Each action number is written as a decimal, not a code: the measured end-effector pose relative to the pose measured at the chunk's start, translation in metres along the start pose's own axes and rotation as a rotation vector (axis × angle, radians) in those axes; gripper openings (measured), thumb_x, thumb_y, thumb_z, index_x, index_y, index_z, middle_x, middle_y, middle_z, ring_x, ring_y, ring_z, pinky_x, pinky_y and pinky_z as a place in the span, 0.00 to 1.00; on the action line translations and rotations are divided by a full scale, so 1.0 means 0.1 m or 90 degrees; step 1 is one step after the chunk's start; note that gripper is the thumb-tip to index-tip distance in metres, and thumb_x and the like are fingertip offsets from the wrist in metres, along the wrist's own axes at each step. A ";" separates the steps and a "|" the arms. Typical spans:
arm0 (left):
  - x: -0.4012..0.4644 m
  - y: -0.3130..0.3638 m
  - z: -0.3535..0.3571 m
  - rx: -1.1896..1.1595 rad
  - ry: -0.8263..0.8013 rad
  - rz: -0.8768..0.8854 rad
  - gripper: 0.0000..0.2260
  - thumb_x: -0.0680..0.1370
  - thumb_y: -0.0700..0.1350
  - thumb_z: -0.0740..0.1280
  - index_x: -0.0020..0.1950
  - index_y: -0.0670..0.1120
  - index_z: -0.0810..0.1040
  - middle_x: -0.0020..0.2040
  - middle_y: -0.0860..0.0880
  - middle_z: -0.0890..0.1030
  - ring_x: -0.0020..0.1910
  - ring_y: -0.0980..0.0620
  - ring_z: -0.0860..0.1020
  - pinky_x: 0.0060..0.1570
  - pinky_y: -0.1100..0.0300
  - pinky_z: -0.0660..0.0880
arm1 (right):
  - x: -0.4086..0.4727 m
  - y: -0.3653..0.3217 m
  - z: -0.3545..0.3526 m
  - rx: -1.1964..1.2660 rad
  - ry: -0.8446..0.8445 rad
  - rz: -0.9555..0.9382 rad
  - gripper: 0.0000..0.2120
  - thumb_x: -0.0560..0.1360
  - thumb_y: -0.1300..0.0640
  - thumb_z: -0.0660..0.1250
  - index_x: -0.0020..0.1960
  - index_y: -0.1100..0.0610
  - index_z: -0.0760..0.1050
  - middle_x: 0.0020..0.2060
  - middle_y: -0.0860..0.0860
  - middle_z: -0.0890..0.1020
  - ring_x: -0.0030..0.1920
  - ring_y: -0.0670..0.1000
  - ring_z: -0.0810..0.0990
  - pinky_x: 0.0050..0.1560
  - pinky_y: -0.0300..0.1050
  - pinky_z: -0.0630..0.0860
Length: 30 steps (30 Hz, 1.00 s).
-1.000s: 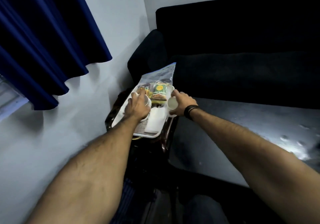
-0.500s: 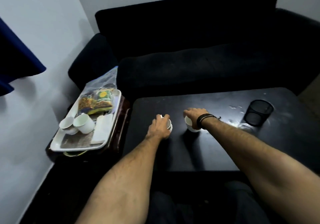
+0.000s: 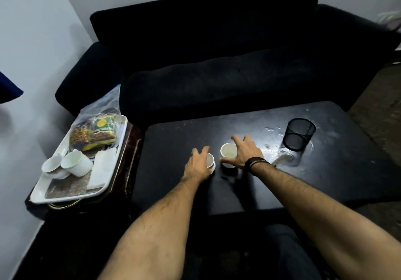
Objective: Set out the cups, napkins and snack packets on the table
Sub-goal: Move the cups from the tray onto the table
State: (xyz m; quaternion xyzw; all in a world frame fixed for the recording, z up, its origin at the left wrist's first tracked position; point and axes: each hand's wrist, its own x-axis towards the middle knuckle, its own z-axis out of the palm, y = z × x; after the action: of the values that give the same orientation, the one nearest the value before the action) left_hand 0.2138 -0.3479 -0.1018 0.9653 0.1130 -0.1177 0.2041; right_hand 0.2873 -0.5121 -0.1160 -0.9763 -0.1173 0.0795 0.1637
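Two white paper cups stand upright on the black table [image 3: 173,141]. My left hand [image 3: 198,164] rests against the left cup [image 3: 211,161] with its fingers stretched out. My right hand [image 3: 245,151] hovers with spread fingers just right of the other cup [image 3: 227,150]. On the side stand to the left, a white tray [image 3: 65,199] holds two more cups [image 3: 77,162] lying on their sides, a stack of white napkins [image 3: 102,169] and snack packets [image 3: 95,134] inside a clear plastic bag.
A black mesh pen holder [image 3: 299,134] stands on the table's far right, with wet marks beside it. A black sofa [image 3: 217,63] runs behind the table. The wall is close on the left, behind the tray.
Both hands carried a cup each from the tray to the table and set them down. Their fingers have now spread away from the cups.
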 end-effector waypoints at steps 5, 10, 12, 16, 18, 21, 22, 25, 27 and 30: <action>0.01 -0.01 0.05 -0.040 0.043 0.000 0.29 0.76 0.51 0.69 0.74 0.45 0.64 0.69 0.43 0.68 0.65 0.40 0.73 0.61 0.47 0.73 | 0.09 0.01 0.10 0.046 -0.069 -0.017 0.35 0.69 0.39 0.70 0.70 0.51 0.64 0.63 0.58 0.73 0.60 0.61 0.77 0.58 0.53 0.75; 0.14 0.00 0.00 -0.082 0.051 0.007 0.29 0.76 0.47 0.69 0.76 0.47 0.64 0.71 0.46 0.69 0.67 0.41 0.72 0.64 0.49 0.70 | 0.28 0.02 0.07 0.082 -0.096 -0.027 0.31 0.71 0.48 0.71 0.70 0.52 0.65 0.64 0.60 0.72 0.62 0.62 0.75 0.59 0.52 0.73; 0.20 0.03 -0.02 -0.081 0.053 0.008 0.29 0.77 0.48 0.69 0.76 0.47 0.64 0.70 0.46 0.70 0.66 0.41 0.72 0.64 0.48 0.70 | 0.36 0.03 0.08 0.083 -0.113 -0.031 0.32 0.72 0.51 0.72 0.72 0.52 0.64 0.65 0.61 0.71 0.63 0.63 0.75 0.60 0.52 0.73; 0.28 0.07 0.00 -0.081 0.070 0.008 0.27 0.77 0.49 0.69 0.74 0.46 0.66 0.67 0.45 0.72 0.64 0.40 0.74 0.61 0.47 0.72 | 0.44 0.03 0.12 0.074 -0.123 -0.036 0.31 0.72 0.56 0.71 0.72 0.52 0.63 0.65 0.61 0.70 0.62 0.63 0.74 0.60 0.52 0.73; 0.29 0.08 0.02 -0.069 0.074 0.007 0.27 0.77 0.49 0.69 0.74 0.46 0.66 0.67 0.45 0.72 0.63 0.40 0.74 0.60 0.48 0.73 | 0.44 0.05 0.13 0.070 -0.129 -0.042 0.32 0.72 0.57 0.71 0.73 0.52 0.62 0.65 0.61 0.70 0.62 0.63 0.74 0.59 0.51 0.72; 0.30 0.08 0.01 -0.050 0.073 0.008 0.28 0.76 0.48 0.69 0.75 0.47 0.65 0.67 0.45 0.72 0.63 0.40 0.75 0.59 0.47 0.73 | 0.43 0.06 0.12 0.062 -0.152 -0.061 0.32 0.72 0.58 0.71 0.73 0.51 0.62 0.64 0.61 0.70 0.62 0.63 0.74 0.59 0.50 0.72; 0.30 0.07 0.01 -0.051 0.071 0.009 0.28 0.76 0.49 0.69 0.75 0.47 0.65 0.67 0.45 0.72 0.63 0.40 0.75 0.59 0.47 0.73 | 0.43 0.07 0.11 0.063 -0.158 -0.066 0.33 0.72 0.59 0.71 0.73 0.52 0.62 0.64 0.61 0.70 0.62 0.63 0.74 0.60 0.50 0.72; 0.30 0.07 0.00 -0.053 0.066 0.010 0.29 0.76 0.48 0.70 0.75 0.47 0.65 0.68 0.46 0.72 0.64 0.40 0.74 0.60 0.47 0.73 | 0.43 0.06 0.10 0.068 -0.163 -0.073 0.33 0.72 0.61 0.70 0.73 0.52 0.62 0.64 0.62 0.70 0.63 0.63 0.73 0.61 0.49 0.71; 0.31 0.07 -0.01 -0.046 0.061 0.012 0.30 0.76 0.48 0.70 0.75 0.47 0.64 0.69 0.45 0.71 0.65 0.40 0.74 0.61 0.48 0.73 | 0.41 0.05 0.08 0.062 -0.172 -0.073 0.34 0.72 0.60 0.70 0.74 0.52 0.61 0.65 0.61 0.69 0.64 0.63 0.73 0.63 0.50 0.71; 0.30 0.08 -0.03 -0.045 0.051 0.007 0.30 0.75 0.52 0.71 0.72 0.44 0.64 0.68 0.43 0.71 0.65 0.39 0.74 0.60 0.47 0.73 | 0.36 0.06 0.00 0.042 -0.172 -0.062 0.41 0.70 0.53 0.73 0.77 0.47 0.56 0.72 0.61 0.63 0.70 0.62 0.68 0.68 0.55 0.69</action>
State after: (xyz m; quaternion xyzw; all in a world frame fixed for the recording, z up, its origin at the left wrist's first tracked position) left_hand 0.2444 -0.3487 -0.1045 0.9620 0.1200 -0.0742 0.2339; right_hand 0.3232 -0.5081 -0.1219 -0.9439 -0.1832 0.2060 0.1818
